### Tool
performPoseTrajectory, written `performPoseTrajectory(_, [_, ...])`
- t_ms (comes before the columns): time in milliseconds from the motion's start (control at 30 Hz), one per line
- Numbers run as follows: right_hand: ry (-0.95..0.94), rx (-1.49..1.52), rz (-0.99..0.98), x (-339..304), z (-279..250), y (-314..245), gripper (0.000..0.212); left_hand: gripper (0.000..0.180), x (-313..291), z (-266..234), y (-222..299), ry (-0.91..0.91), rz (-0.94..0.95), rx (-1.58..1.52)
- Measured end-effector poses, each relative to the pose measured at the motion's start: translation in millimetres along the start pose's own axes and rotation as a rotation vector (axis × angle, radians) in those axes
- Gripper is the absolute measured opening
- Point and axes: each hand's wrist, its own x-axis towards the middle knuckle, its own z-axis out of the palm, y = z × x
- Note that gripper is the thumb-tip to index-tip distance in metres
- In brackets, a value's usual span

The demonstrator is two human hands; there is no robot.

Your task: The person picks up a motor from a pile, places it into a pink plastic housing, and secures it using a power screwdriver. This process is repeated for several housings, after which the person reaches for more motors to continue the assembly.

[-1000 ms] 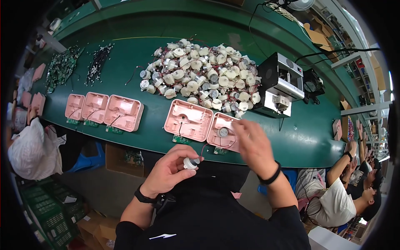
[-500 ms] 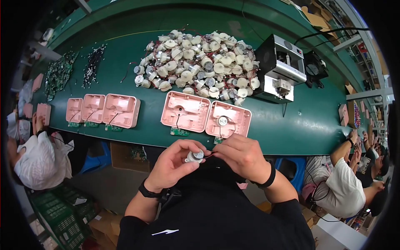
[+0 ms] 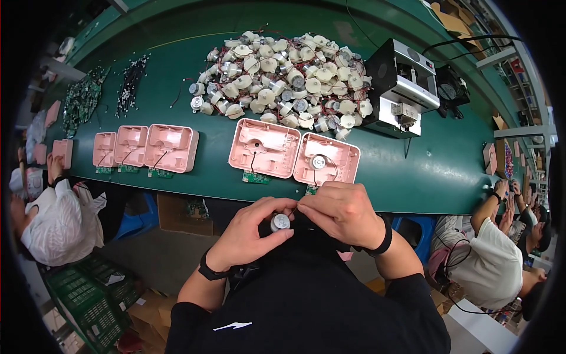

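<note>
In front of my chest, off the table's near edge, my left hand (image 3: pixel 246 231) is closed round a small geared motor (image 3: pixel 281 222), its round silver end turned up. Beside it, my right hand (image 3: pixel 344 216) pinches the motor's thin wire with thumb and forefinger; most of the wire is hidden by the fingers. Just beyond the hands stand two open pink plastic housings. The right housing (image 3: pixel 348 154) has a motor (image 3: pixel 318 161) seated in it. In the left housing (image 3: pixel 274 132) a dark wire runs down to a green circuit board (image 3: pixel 256 177) at its front edge.
A large heap of motors (image 3: pixel 283 82) lies at the back of the green table (image 3: pixel 212 177). Right of it stands a black and silver machine (image 3: pixel 404 88). More pink housings (image 3: pixel 171 147) line the left, with circuit boards (image 3: pixel 82 103) behind. Other people (image 3: pixel 59 215) sit at both sides.
The motor has turned in my left hand, so its silver end faces up more and its pale end is hidden. My right hand has moved slightly closer to it, still pinching.
</note>
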Motion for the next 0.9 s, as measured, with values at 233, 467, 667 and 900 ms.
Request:
performPoseTrajectory(233, [0.041,0.004,-0.031,2.0,-0.6,-5.2,0.011,0.040,-2.3,-3.5,-1.7,0.009,0.117,0.059])
performPoseTrajectory(467, [0.042,-0.011,-0.079,-0.1,-1.6,-6.3,0.012,0.037,-2.4,-7.8,-0.9,-0.001,0.201,0.175])
performPoseTrajectory(667, [0.066,-0.131,-0.173,-6.0,7.2,-20.8,0.018,0.036,4.9,-9.4,2.1,0.026,0.012,0.318])
performPoseTrajectory(900, [0.322,-0.067,0.071,-32.1,-33.6,-4.2,0.017,0.030,35.5,-54.5,-17.0,0.410,0.190,0.343])
